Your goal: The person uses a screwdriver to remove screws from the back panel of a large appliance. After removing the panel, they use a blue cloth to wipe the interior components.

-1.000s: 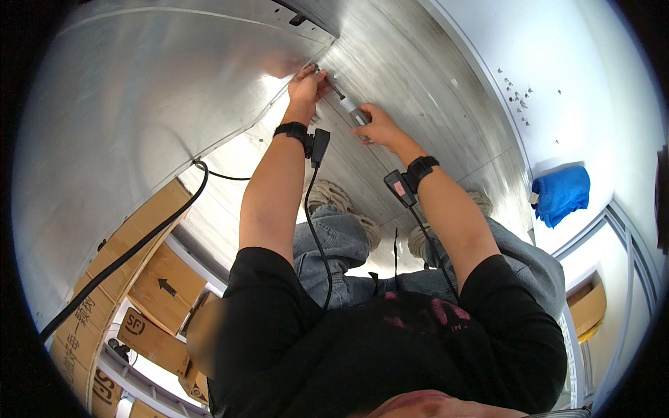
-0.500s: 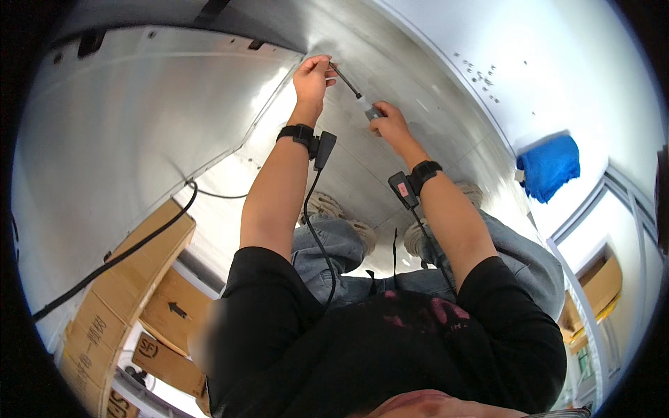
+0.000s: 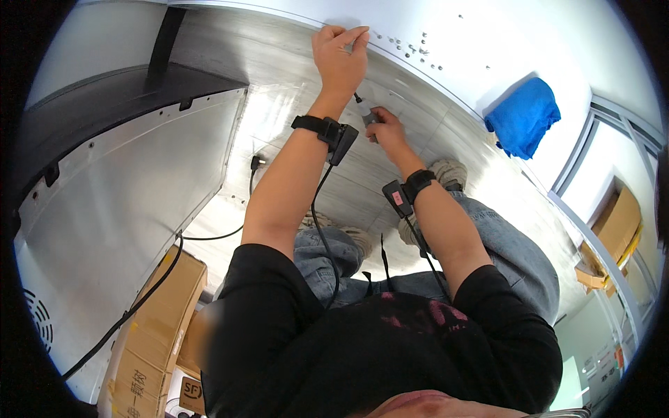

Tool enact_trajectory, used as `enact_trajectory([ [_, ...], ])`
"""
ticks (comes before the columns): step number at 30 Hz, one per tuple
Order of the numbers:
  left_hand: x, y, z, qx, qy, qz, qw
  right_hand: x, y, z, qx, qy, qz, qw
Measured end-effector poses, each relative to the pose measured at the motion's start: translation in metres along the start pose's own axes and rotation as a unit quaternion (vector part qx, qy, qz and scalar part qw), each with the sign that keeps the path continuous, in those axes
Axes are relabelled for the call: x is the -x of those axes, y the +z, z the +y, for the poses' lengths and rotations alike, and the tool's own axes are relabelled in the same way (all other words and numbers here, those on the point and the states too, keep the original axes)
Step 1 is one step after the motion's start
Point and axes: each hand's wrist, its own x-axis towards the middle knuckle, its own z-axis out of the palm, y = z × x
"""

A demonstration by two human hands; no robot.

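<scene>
My left hand (image 3: 341, 61) is at the rim of the white tabletop (image 3: 481, 35), beside a scatter of small screws (image 3: 411, 49). Its thumb and fingertips are pinched together; anything between them is too small to make out. Lower down, my right hand (image 3: 387, 131) grips the grey handle of a screwdriver (image 3: 368, 114). The dark shaft points up and left, and my left hand and wrist hide most of it. Each wrist wears a black strap with a small cabled box.
On the left stands a metal cabinet (image 3: 153, 160) with a black cable (image 3: 146, 296) across it. Cardboard boxes (image 3: 157, 327) sit below. A blue cloth (image 3: 524, 117) lies on the white tabletop. A plug (image 3: 257, 162) rests on the floor near the cabinet.
My left hand has left the screwdriver's tip and moved up to the tabletop edge near the screws. The view has turned. My right hand still holds the screwdriver.
</scene>
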Motion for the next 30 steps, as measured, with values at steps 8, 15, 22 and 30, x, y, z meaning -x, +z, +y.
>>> enact_trajectory([
  [8, 0.006, 0.010, -0.011, -0.016, 0.040, -0.006, 0.999, 0.001, -0.003, -0.001, -0.011, -0.001, -0.024, 1.000],
  [15, 0.009, 0.000, -0.019, -0.017, 0.028, -0.035, 0.999, 0.006, 0.010, -0.014, 0.036, -0.012, -0.048, 0.998],
  [22, 0.058, -0.090, -0.062, -0.037, -0.212, 0.081, 0.973, 0.002, 0.059, 0.002, 0.123, 0.040, -0.102, 0.986],
  [30, 0.162, -0.226, -0.114, 0.072, -0.570, 0.135, 0.807, 0.029, 0.137, 0.032, 0.232, 0.095, -0.258, 0.933],
])
